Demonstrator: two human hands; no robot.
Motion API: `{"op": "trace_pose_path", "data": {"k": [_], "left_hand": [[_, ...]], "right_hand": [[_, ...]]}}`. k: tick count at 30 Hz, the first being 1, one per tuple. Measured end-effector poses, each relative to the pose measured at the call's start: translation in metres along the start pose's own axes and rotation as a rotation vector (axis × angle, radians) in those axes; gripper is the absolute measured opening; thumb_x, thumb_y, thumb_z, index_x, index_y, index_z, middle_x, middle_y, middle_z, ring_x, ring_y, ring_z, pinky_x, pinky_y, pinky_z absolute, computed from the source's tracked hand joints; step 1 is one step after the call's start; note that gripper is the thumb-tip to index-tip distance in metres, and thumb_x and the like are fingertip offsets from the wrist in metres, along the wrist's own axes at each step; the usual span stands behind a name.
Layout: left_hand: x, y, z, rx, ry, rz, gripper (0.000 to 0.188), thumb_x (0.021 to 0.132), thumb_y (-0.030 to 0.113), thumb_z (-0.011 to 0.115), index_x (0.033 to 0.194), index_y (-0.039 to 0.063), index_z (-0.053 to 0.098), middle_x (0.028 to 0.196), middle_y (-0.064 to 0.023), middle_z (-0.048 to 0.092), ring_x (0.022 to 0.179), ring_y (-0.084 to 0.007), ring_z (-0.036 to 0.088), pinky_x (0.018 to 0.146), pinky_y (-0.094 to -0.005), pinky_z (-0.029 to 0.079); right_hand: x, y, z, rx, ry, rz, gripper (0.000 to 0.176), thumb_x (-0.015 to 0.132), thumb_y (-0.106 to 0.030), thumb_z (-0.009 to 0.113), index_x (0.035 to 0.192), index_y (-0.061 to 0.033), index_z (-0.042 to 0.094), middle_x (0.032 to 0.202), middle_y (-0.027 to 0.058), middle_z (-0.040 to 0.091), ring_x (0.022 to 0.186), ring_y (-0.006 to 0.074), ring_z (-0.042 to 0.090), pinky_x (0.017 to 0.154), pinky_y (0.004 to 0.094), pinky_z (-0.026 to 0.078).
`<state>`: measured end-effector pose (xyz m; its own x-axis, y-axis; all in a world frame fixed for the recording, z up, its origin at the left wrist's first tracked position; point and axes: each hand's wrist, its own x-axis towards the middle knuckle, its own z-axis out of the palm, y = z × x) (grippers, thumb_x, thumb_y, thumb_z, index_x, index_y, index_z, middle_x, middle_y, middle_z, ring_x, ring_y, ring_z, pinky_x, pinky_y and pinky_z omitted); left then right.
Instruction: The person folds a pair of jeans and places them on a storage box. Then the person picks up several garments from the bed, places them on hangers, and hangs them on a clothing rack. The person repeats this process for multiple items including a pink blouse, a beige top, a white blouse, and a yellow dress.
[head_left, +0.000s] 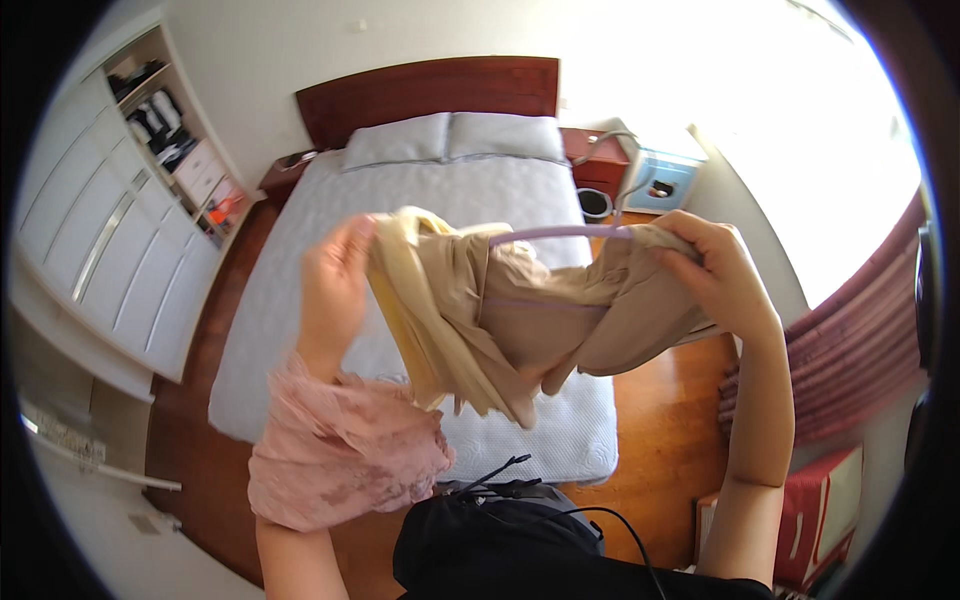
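Observation:
A beige garment (540, 322) with a pale yellow part at its left side is held up in the air over the bed. A light purple clothes hanger (555, 233) lies within its neck opening, its hook pointing up near the right end. My left hand (341, 262), slightly blurred, grips the yellow and beige cloth at the left. My right hand (709, 262) pinches the garment's right shoulder, close to the hanger's end. A pink lacy garment (345, 450) hangs around my left forearm.
Below is a bed with a pale grey mattress (540, 427) and two pillows (397, 141). A bin (595, 204), a red-brown nightstand (596, 161) and a blue-fronted box (660, 180) stand at the back right. A wardrobe (120, 247) is at left, a pink curtain (840, 375) at right.

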<state>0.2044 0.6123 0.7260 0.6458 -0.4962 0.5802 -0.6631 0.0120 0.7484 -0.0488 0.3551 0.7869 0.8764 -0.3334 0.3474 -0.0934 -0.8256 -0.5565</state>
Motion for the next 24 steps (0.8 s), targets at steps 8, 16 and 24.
{"op": "trace_pose_path", "data": {"k": [8, 16, 24], "left_hand": [[0.043, -0.056, 0.047, 0.077, -0.119, 0.247, 0.062, 0.100, 0.039, 0.055, 0.145, 0.001, 0.037, 0.138, -0.0186, 0.050, 0.128, -0.0246, 0.048, 0.108, -0.0335, 0.036], [-0.046, -0.059, 0.153, 0.080, -0.254, 0.195, 0.097, 0.078, 0.016, 0.077, 0.153, 0.003, 0.017, 0.154, -0.0259, 0.022, 0.142, -0.0382, 0.030, 0.113, -0.0434, 0.032], [-0.004, -0.122, 0.102, -0.067, -0.644, -0.032, 0.047, 0.084, -0.009, 0.049, 0.129, 0.002, 0.056, 0.114, -0.0204, 0.066, 0.105, -0.0313, 0.065, 0.091, -0.0368, 0.050]], "right_hand": [[-0.075, 0.005, -0.012, -0.003, 0.306, 0.319, 0.015, 0.089, -0.008, 0.062, 0.099, 0.0025, 0.063, 0.076, 0.0067, 0.062, 0.072, 0.0110, 0.055, 0.070, 0.0272, 0.047], [-0.086, -0.014, 0.032, -0.005, 0.255, 0.448, 0.017, 0.087, -0.012, 0.065, 0.097, 0.0021, 0.063, 0.072, 0.0068, 0.060, 0.070, 0.0112, 0.055, 0.067, 0.0284, 0.046], [-0.105, -0.014, 0.030, 0.318, 0.280, 0.528, 0.020, 0.088, -0.002, 0.065, 0.108, 0.0008, 0.065, 0.084, -0.0029, 0.065, 0.079, 0.0020, 0.054, 0.069, 0.0194, 0.044]]}}
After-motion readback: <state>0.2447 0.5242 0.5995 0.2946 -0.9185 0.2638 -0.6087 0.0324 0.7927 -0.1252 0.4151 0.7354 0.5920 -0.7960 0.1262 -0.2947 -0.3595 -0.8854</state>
